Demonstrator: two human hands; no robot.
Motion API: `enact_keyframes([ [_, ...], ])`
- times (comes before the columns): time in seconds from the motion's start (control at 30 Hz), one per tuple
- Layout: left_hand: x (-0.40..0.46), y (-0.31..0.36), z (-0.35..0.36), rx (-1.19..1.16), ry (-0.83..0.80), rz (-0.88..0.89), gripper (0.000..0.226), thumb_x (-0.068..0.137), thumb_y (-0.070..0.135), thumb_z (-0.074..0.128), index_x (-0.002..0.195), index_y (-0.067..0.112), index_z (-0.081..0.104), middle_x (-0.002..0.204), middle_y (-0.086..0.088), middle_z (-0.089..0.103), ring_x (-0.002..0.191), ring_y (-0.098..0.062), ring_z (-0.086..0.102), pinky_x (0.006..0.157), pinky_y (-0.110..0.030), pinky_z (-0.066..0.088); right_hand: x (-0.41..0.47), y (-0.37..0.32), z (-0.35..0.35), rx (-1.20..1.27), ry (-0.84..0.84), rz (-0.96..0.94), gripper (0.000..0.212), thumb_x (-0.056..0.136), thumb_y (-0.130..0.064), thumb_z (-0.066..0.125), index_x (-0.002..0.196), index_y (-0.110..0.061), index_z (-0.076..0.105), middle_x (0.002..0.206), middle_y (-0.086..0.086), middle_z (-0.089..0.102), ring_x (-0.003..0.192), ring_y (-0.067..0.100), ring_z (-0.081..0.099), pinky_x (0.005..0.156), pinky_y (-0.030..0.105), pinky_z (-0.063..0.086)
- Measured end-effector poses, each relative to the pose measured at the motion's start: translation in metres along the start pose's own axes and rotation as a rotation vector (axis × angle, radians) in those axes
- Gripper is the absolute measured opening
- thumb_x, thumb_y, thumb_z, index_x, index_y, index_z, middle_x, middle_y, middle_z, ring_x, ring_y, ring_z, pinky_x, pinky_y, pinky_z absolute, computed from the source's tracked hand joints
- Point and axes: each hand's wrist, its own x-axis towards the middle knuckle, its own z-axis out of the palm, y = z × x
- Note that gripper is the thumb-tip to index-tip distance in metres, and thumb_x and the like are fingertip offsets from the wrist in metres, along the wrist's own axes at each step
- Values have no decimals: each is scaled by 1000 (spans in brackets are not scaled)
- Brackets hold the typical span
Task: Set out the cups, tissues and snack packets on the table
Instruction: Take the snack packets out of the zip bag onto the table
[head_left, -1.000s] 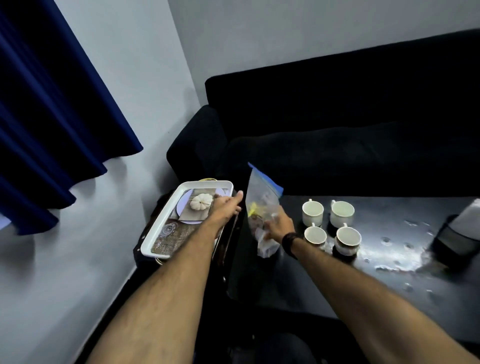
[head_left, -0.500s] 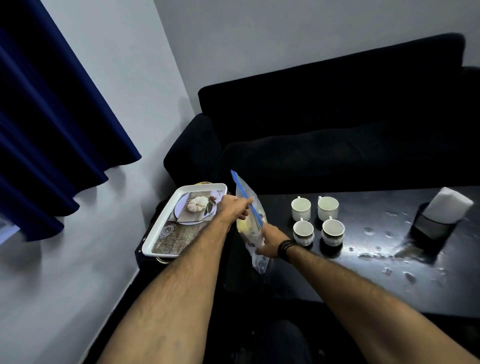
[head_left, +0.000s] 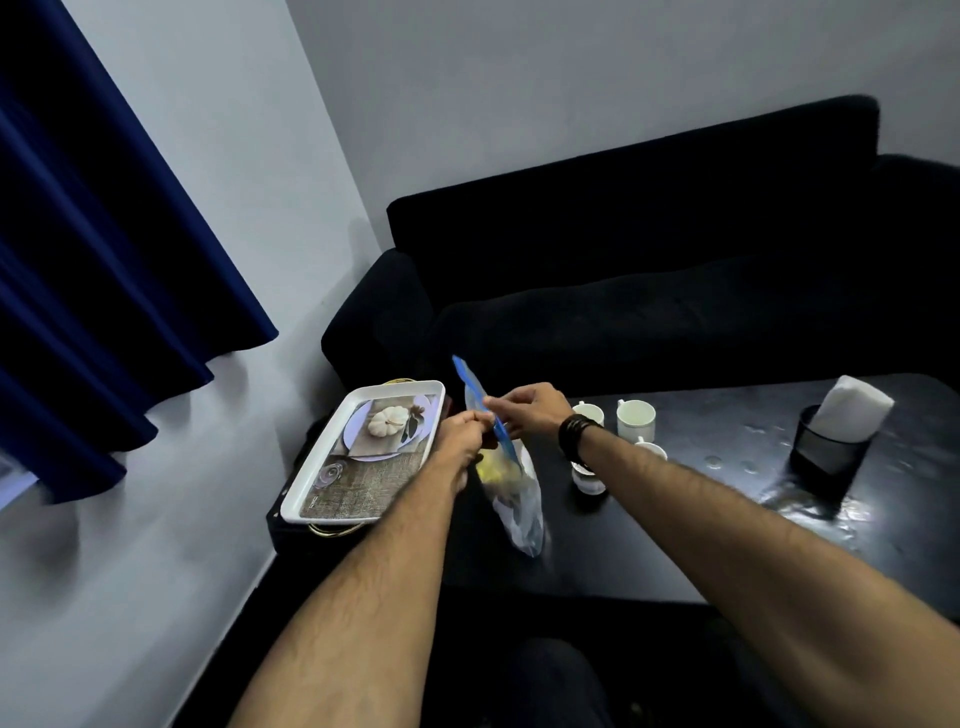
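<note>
I have both grips, left (head_left: 464, 427) and right (head_left: 524, 408), pinched on the bag (head_left: 514, 493) top over the counter (head_left: 675, 545).

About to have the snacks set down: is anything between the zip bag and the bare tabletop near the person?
Nothing visible. Both hands, left hand and right hand, hold the zip bag at its top over bare table. The cups and tissue holder stand farther right.

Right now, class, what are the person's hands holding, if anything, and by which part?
Both hands, left hand and right hand, pinch the clear zip bag at its blue zip top.
</note>
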Motion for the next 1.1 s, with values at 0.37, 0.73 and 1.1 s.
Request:
enact_keyframes([
  [0.37,-13,-5,10,248,31,59,28,96,19,52,95,-2,70,93,-24,72,85,-32,68,86,-42,54,-9,0,-6,-190,19,182,4,73,-5,73,75,-1,74,62,10,71,45,12,67,48,23,57],
  [0.73,-23,-6,13,609,12,99,30,95,29,46,84,9,65,79,-13,69,65,-21,68,49,-20,51,-15,5,0,-322,89,99,11,70,-4,67,64,-11,72,67,6,72,58,16,71,56,29,62],
  [1.1,-23,-9,19,778,136,132,29,89,23,49,93,1,66,104,-22,67,93,-38,63,64,-35,40,-23,-4,16,-704,254,-37,18,74,-22,69,86,-8,68,92,12,66,89,33,67,67,34,52],
])
